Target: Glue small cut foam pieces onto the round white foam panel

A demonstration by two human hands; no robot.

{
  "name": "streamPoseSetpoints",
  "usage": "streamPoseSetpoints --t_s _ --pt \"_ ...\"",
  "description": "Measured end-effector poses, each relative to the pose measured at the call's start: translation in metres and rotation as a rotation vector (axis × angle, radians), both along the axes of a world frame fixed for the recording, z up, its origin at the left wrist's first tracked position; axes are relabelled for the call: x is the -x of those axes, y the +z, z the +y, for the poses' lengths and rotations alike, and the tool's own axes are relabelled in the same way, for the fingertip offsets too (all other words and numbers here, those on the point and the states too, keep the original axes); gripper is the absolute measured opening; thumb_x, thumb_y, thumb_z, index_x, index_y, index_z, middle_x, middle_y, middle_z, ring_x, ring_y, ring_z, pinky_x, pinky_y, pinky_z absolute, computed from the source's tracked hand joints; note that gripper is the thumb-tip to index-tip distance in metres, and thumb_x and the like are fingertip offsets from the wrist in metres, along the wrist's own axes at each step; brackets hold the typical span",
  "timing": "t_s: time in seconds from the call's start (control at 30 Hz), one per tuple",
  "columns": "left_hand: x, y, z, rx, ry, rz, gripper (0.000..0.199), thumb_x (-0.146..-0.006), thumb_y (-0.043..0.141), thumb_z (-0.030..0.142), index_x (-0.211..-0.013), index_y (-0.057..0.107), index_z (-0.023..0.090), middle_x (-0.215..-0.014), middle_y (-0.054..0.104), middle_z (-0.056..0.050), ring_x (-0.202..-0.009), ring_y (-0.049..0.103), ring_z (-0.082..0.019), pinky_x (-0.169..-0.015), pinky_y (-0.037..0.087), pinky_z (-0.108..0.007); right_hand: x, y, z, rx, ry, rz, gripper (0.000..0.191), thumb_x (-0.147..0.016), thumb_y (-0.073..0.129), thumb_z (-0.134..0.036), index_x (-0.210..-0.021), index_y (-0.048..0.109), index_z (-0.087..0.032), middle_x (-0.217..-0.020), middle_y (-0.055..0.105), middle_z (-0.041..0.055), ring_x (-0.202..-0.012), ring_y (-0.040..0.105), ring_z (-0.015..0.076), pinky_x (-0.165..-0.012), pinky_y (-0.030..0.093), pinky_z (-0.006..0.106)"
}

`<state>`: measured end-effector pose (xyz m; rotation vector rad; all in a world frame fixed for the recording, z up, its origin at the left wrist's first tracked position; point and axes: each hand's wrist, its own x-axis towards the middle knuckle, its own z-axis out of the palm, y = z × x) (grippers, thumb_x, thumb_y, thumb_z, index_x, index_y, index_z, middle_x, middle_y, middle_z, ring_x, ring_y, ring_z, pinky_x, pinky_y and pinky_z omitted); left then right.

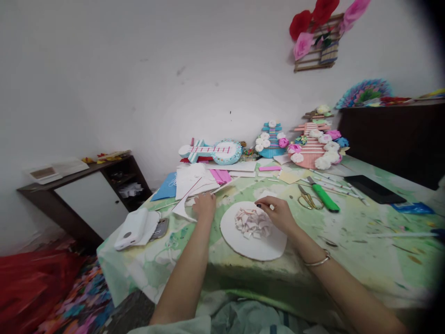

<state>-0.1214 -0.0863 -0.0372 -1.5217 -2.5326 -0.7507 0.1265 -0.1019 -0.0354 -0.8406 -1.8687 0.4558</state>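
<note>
A round white disc point(229, 234) lies near the table's front edge, with a heap of crumpled pale pinkish-white paper pieces point(253, 222) on it. Above the heap's right side is my right hand point(278, 212), its fingers pinched together; what they hold, if anything, is too small to make out. To the left of the disc, my left hand point(204, 205) reaches down with fingers spread at a curved white paper offcut point(183, 211). Beyond that hand lies a stack of white sheets point(194, 178).
Right of the disc are scissors point(306, 199), a green-handled cutter point(323, 195) and a black tablet point(373, 189). A white device point(134, 229) and a phone point(160, 228) lie at left. Behind stand a blue lute-shaped craft point(225, 152) and flowered craft pieces point(314, 146).
</note>
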Motion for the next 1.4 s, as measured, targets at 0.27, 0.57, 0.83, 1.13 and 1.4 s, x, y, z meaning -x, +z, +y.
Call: streamPoseSetpoints --t_s 0.27,0.57,0.83,1.13,1.4 --pt "0.011 0.003 0.008 -0.126 -0.169 -0.071 0.043 -0.091 0.027 0.030 -0.083 0.065 0.012 -0.087 0.067 -0.016 -0.086 0.061 -0.025 -0.074 0.040 -0.032 -0.002 -0.001 0.000 0.031 0.032 0.037 0.030 -0.061 0.038 -0.005 -0.063 0.064 -0.020 -0.060 0.063 0.0010 -0.059 0.057 0.0148 -0.059 0.043 0.027" --pt "-0.004 -0.011 0.014 -0.146 -0.390 -0.135 0.039 -0.090 0.033 0.029 -0.068 0.063 0.016 -0.065 0.065 -0.005 -0.064 0.057 -0.016 -0.063 0.036 -0.025 -0.004 0.001 -0.002 0.099 -0.003 0.065 0.027 -0.060 0.036 -0.008 -0.057 0.061 -0.019 -0.048 0.051 -0.0018 -0.050 0.049 0.0126 -0.052 0.036 0.024" --pt "-0.004 -0.008 0.023 -0.052 -0.366 -0.049 0.028 -0.086 0.042 0.026 -0.083 0.068 0.018 -0.082 0.069 -0.008 -0.079 0.060 -0.020 -0.069 0.039 -0.027 -0.004 0.000 -0.001 0.119 -0.016 0.079 0.028 -0.062 0.037 -0.008 -0.062 0.063 -0.019 -0.053 0.057 -0.0006 -0.054 0.053 0.0141 -0.054 0.039 0.026" --pt "0.025 0.026 0.086 -0.002 -0.300 0.150 0.029 -0.081 0.046 0.024 -0.100 0.067 0.016 -0.105 0.060 -0.017 -0.105 0.050 -0.030 -0.086 0.037 -0.037 -0.003 0.001 -0.005 0.148 -0.008 0.128 0.029 -0.062 0.036 -0.007 -0.064 0.061 -0.020 -0.056 0.056 -0.0004 -0.055 0.052 0.0143 -0.055 0.040 0.026" --pt "0.008 0.007 0.141 0.161 -0.556 0.249 0.025 -0.080 0.054 0.029 -0.103 0.064 0.028 -0.121 0.053 -0.007 -0.113 0.044 -0.027 -0.090 0.037 -0.041 -0.003 0.005 -0.012 0.151 0.017 0.116 0.029 -0.063 0.036 -0.007 -0.064 0.062 -0.020 -0.056 0.057 -0.0002 -0.055 0.053 0.0137 -0.055 0.039 0.026"
